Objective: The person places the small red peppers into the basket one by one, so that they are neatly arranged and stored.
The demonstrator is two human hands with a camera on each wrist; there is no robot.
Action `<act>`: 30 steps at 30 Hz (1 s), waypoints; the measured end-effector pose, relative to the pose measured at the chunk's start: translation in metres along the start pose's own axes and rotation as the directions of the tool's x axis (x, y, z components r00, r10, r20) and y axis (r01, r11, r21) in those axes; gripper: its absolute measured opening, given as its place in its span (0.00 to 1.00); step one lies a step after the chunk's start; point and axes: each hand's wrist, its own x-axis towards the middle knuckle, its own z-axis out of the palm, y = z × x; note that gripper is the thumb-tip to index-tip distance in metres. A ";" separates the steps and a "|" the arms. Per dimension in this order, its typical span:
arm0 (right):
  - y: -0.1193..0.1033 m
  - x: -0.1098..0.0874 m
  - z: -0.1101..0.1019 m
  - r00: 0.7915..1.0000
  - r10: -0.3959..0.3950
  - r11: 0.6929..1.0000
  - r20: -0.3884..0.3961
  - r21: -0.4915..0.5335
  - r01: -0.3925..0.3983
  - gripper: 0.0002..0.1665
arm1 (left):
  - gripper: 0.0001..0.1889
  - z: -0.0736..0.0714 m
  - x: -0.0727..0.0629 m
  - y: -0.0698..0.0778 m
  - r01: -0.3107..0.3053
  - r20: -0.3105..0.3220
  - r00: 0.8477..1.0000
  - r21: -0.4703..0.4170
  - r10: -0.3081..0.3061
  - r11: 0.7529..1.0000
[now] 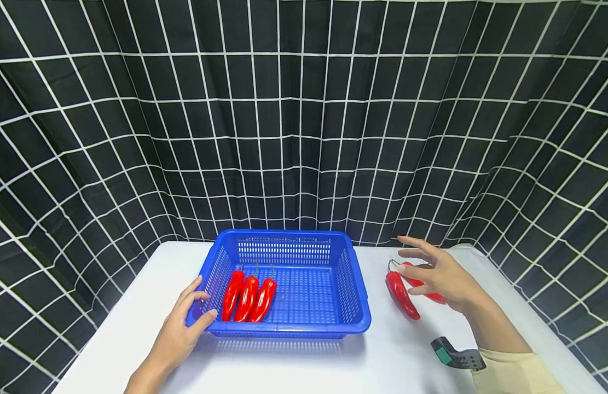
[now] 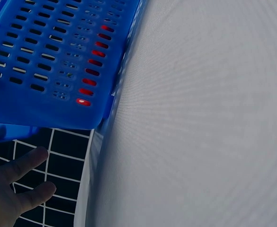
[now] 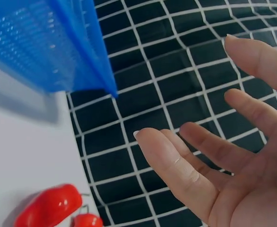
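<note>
A blue plastic basket [image 1: 294,328] stands on the white table, with three red chili peppers [image 1: 248,298] side by side in its left part. At its front left corner my left hand [image 1: 178,328] rests on the rim, fingers spread; two of them show fairly straight outside the basket in the left wrist view. To the right of the basket lie two more red chili peppers, a front one [image 1: 401,295] and a rear one [image 1: 434,297] partly hidden by my right hand [image 1: 441,273]. That hand hovers over them, fingers apart and holding nothing.
Black cloth with a white grid [image 1: 304,120] hangs behind and on both sides of the white table [image 1: 284,372]. A dark wrist strap [image 1: 458,358] shows at the right wrist. White table surface lies between the basket and the right peppers.
</note>
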 end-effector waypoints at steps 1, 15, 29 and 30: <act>0.002 0.001 -0.001 1.000 0.004 1.000 0.001 0.002 -0.004 0.47 | 0.12 0.000 0.000 0.000 0.001 0.000 1.000 0.000 -0.001 1.000; 0.040 0.009 -0.010 0.995 0.100 0.995 0.016 0.011 -0.100 0.51 | 0.13 0.000 -0.001 0.000 0.006 0.003 1.000 0.011 -0.006 1.000; 0.073 0.019 -0.013 0.968 0.245 0.967 0.046 0.056 -0.247 0.55 | 0.13 0.001 0.000 0.000 0.008 0.009 1.000 0.000 -0.008 1.000; 0.075 0.019 -0.012 0.967 0.252 0.966 0.043 0.054 -0.254 0.55 | 0.13 0.001 0.000 0.000 0.005 0.007 1.000 0.001 -0.005 1.000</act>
